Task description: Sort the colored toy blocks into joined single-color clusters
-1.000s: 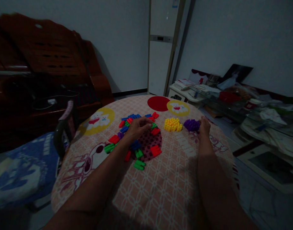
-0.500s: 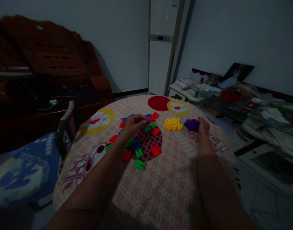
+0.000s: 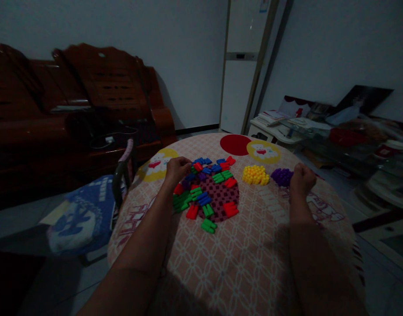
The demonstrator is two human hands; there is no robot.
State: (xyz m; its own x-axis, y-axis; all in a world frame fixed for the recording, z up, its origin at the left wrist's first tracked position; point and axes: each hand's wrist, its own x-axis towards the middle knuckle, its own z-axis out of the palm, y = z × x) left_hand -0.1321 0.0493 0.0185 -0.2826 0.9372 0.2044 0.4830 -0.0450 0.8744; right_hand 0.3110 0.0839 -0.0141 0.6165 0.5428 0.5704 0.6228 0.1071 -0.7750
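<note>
A round table [image 3: 241, 263] with a pink patterned cloth carries a loose pile of red, green, blue and purple plastic pieces [image 3: 206, 186]. A cluster of yellow pieces [image 3: 255, 174] and a cluster of purple pieces [image 3: 281, 177] sit apart to the right. My left hand [image 3: 177, 170] is curled into a fist at the left edge of the mixed pile, touching it; whatever it grips is hidden. My right hand [image 3: 302, 180] is closed in a fist just right of the purple cluster, and I cannot see anything in it.
A dark wooden sofa [image 3: 73, 109] stands at the left, with a chair [image 3: 122, 175] and a blue cushion [image 3: 79, 215] beside the table. A tall white air conditioner [image 3: 244, 66] fills the corner. A cluttered low table [image 3: 346, 136] lies to the right.
The camera turned left, shifting the scene right. My left hand moved from the top of the pile to its left edge and closed. My right hand curled into a fist beside the purple cluster.
</note>
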